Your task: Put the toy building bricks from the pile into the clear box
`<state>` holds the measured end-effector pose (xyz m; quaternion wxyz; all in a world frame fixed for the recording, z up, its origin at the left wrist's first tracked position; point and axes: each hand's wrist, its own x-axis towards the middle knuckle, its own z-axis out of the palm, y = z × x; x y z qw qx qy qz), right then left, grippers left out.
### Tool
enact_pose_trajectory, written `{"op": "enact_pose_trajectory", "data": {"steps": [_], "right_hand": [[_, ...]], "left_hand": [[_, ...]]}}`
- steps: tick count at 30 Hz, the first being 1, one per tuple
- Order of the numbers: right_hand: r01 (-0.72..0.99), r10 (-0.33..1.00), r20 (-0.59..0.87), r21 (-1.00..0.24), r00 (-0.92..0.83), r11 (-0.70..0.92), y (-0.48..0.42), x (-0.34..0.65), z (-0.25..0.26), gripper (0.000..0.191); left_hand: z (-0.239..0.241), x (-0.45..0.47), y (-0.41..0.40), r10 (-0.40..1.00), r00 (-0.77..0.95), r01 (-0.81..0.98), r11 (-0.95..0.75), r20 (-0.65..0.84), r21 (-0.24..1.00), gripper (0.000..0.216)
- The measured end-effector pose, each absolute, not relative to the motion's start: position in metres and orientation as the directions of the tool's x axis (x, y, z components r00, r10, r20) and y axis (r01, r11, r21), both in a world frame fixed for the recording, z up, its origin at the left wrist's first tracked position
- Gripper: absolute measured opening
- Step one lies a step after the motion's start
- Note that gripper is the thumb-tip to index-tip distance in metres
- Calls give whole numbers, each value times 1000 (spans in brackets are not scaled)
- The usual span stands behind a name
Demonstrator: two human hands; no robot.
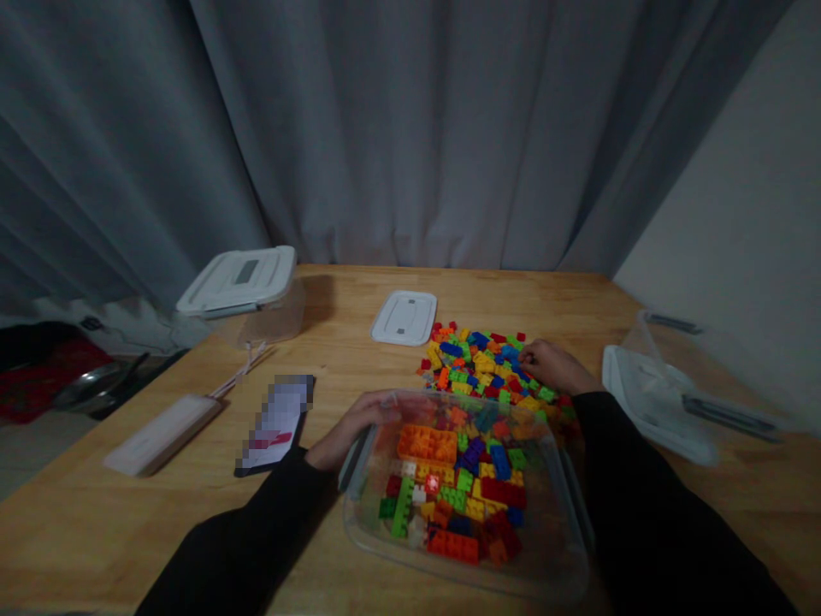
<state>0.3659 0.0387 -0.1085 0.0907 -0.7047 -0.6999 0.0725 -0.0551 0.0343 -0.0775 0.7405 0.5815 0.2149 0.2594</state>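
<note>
Close in front of me is a clear plastic box (359,539) without its lid, holding a layer of toy building bricks (449,496) in many colours. My left hand (359,421) grips the box's far left corner, fingers over the rim. Beyond the box spreads a loose pile of toy building bricks (478,364) on the wooden table. At the pile's right side, my right hand (555,364) reaches down with its fingers curled together at the bricks. What sits between those fingertips is too small to make out.
A white lid (404,318) lies flat behind the pile. At the left are a lidded clear box (269,312), a phone (275,423) and a pale oblong case (163,435) with a cord. Another clear box (705,376) with grey clips stands at right, partly over a pale lid (622,402).
</note>
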Motion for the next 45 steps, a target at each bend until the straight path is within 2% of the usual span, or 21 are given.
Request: {"op": "enact_pose_trajectory", "data": {"steps": [15,24,29,33,40,45], "right_hand": [[967,999,44,-256,9,2,35,368,-96,16],[957,989,144,-278,-45,84,30,362,-75,21],[934,966,227,-301,-125,191,19,345,-53,25],[864,946,250,-408,-206,296,0,319,-25,24],[736,881,190,-490,-433,467,-32,277,7,23],[674,827,109,-525,-552,520,-48,254,12,17]], "left_hand": [[-78,-55,35,638,770,-133,155,4,979,42],[-81,-54,35,635,772,-145,177,0,974,44],[-78,-54,35,642,766,-138,107,38,985,41],[-77,-54,35,636,771,-130,129,18,983,40],[-77,-53,35,616,787,-163,161,30,973,42],[-74,-51,33,606,795,-182,193,29,964,42]]}}
